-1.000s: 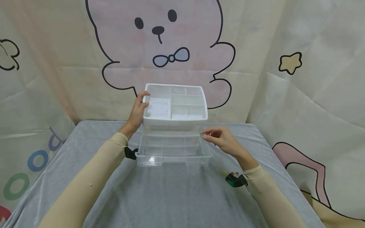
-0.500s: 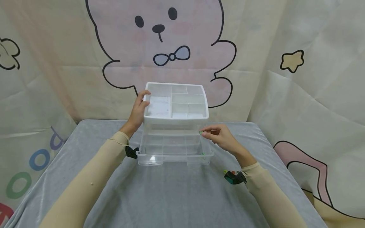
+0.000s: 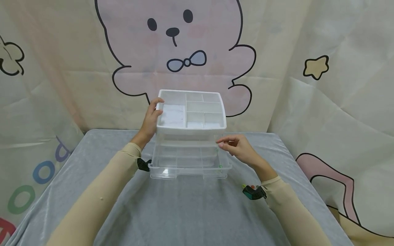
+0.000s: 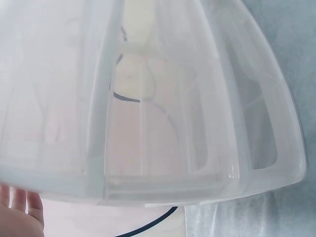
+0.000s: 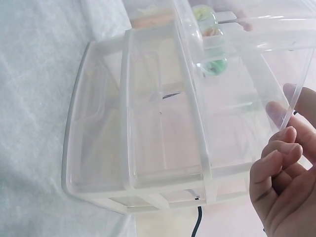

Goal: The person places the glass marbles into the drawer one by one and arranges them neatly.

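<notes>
A drawer organizer with a white compartment tray on top stands on the table. Its clear drawer is pulled out toward me. My left hand grips the organizer's upper left side, fingers over the rim. In the left wrist view its fingers show at the lower left corner. My right hand is at the drawer's right wall, fingertips reaching over the edge. In the right wrist view, no marble shows between its fingers. Glass marbles lie inside the drawer, green ones among them.
Several small coloured marbles lie on the grey table cloth, partly hidden by the right wrist's camera. A cloth backdrop with cartoon drawings hangs behind the table.
The green marble pinched at my right fingertips has been let go into the drawer's right side. My left hand keeps its grip on the organizer.
</notes>
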`<state>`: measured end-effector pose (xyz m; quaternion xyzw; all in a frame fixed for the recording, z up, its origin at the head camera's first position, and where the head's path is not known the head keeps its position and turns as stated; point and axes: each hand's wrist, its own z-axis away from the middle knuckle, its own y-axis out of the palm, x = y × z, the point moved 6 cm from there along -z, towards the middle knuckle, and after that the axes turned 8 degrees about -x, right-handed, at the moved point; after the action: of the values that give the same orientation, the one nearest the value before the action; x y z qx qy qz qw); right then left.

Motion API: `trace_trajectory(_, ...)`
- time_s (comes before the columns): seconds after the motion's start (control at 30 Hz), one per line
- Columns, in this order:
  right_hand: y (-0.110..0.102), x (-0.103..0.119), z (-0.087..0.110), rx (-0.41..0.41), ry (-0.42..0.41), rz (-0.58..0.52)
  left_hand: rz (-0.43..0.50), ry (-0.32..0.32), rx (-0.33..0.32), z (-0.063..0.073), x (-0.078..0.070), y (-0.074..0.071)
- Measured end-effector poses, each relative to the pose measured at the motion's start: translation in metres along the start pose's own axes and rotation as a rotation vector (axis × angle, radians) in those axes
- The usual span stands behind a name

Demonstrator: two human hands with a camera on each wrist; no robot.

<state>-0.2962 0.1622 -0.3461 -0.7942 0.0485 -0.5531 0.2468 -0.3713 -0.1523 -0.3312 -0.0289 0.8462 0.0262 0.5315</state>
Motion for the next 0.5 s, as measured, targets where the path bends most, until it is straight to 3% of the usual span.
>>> trace_trajectory(0.5, -0.0023, 0.0012, 0.0061, -0.016, -0.038, -0.052, 0.012, 0.015, 0.003, 0.0006, -0.0002, -0.0006)
